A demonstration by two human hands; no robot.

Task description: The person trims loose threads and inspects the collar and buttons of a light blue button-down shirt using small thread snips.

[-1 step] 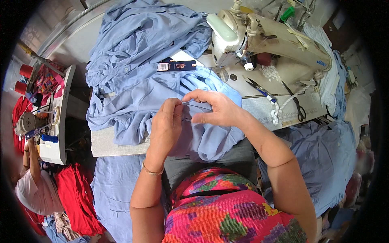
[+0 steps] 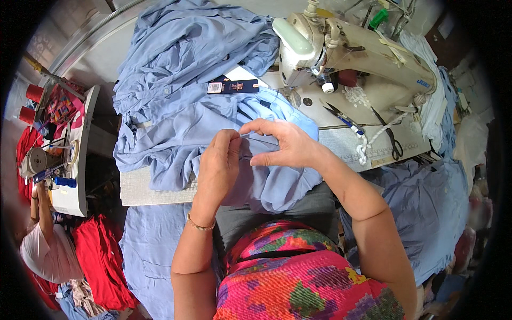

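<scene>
Thread (image 2: 260,136) runs L-R, taut betw. both hands (image 2: 256,152).

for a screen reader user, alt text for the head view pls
A person's left hand and right hand pinch light blue fabric on a work table, beside a cream sewing machine and black scissors.

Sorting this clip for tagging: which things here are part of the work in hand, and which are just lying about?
In hand:
left hand and right hand, pinching the light blue cloth garment

Lying about:
cream sewing machine
black-handled scissors
dark card tag
heap of white buttons
red thread cones
red cloth pile
</scene>
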